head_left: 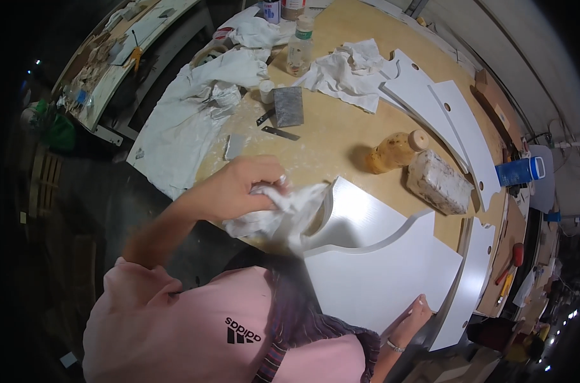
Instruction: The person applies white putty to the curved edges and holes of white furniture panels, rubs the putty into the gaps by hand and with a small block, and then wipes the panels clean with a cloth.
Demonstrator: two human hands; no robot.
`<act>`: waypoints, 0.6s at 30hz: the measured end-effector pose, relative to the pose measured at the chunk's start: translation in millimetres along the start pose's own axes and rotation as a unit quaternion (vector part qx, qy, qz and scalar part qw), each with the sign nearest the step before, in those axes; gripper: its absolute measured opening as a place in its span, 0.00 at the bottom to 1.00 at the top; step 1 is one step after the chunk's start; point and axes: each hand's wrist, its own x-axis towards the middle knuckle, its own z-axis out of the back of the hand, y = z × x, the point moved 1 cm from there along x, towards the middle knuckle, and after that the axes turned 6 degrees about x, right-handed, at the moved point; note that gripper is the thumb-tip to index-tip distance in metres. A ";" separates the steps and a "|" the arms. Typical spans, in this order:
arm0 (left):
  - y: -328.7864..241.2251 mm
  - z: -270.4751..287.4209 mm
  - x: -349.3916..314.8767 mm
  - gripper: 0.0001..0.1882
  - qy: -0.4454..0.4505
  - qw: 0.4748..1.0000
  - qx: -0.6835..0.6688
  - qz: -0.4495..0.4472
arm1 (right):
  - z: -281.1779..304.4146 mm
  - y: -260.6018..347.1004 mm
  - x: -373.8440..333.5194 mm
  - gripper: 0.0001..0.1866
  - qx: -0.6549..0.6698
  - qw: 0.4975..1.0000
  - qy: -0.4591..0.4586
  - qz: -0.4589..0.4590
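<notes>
My left hand (242, 188) is closed on a crumpled white cloth (274, 214), which hangs beside the curved edge of a white panel. That white panel (385, 274) is tilted at the table's near edge, and my right hand (414, 319) grips its lower right edge. Part of my right hand is hidden behind the board. Beyond it a second white panel (357, 207) lies on the table, partly covered. Close to my left hand lie a small grey-white pad (235, 146), a thin dark blade (281, 133) and a grey block (288, 106).
On the wooden table (341, 137) stand a bottle of amber liquid (392, 152), a stained whitish block (438, 183) and a clear bottle (299, 48). Long white panels (465, 134) lie along the right side. White sheeting (197, 112) drapes the left edge. A blue jug (519, 171) is farther right.
</notes>
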 end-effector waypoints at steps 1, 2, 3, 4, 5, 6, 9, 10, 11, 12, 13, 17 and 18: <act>-4.7 -8.0 2.6 0.12 -0.002 1.000 -0.001 0.003 | 2.3 -1.3 -0.9 0.16 0.005 1.000 -0.011 0.003; -8.4 -15.6 5.3 0.13 -0.049 0.996 -0.067 -0.026 | 2.2 -0.5 -1.4 0.16 0.004 1.000 -0.008 0.004; -13.9 -22.7 7.6 0.14 -0.095 0.985 -0.132 -0.056 | 2.3 1.4 -1.6 0.15 0.007 1.000 -0.001 0.007; -23.1 -29.3 8.8 0.14 -0.097 0.985 -0.134 -0.055 | 1.4 2.7 -1.5 0.15 0.009 1.000 0.003 0.010; -36.7 -34.7 8.3 0.13 -0.064 0.986 -0.109 -0.108 | -0.3 2.7 -1.5 0.15 0.008 1.000 0.004 0.011; -44.9 -38.2 6.6 0.13 -0.031 0.983 -0.084 -0.160 | -1.8 2.2 -2.5 0.15 0.011 1.000 -0.003 0.005; -33.3 -51.6 7.6 0.12 -0.004 0.989 -0.095 -0.110 | -2.1 4.2 -4.5 0.15 0.006 1.000 -0.003 0.003; -31.6 -43.4 11.5 0.11 -0.036 0.994 -0.051 -0.087 | -2.1 4.8 -5.2 0.15 -0.002 1.000 0.004 0.005; -28.5 -41.3 12.2 0.11 -0.036 0.994 -0.050 -0.086 | -2.3 3.8 -5.7 0.15 -0.001 1.000 0.005 0.005; -22.5 -41.1 12.1 0.09 -0.068 0.985 -0.152 -0.049 | -1.5 1.3 -7.2 0.15 0.015 1.000 -0.013 0.000; -18.4 -41.1 11.9 0.07 -0.099 0.963 -0.252 -0.011 | -0.7 -0.3 -8.6 0.15 0.033 0.999 -0.030 -0.004; -16.4 -41.1 17.4 0.05 -0.160 0.984 -0.055 -0.059 | -0.7 -2.9 -8.7 0.15 0.048 0.998 -0.025 -0.009; -16.7 -41.2 19.6 0.05 -0.160 0.984 -0.055 -0.059 | 0.0 -5.7 -8.4 0.16 0.059 0.998 -0.019 -0.011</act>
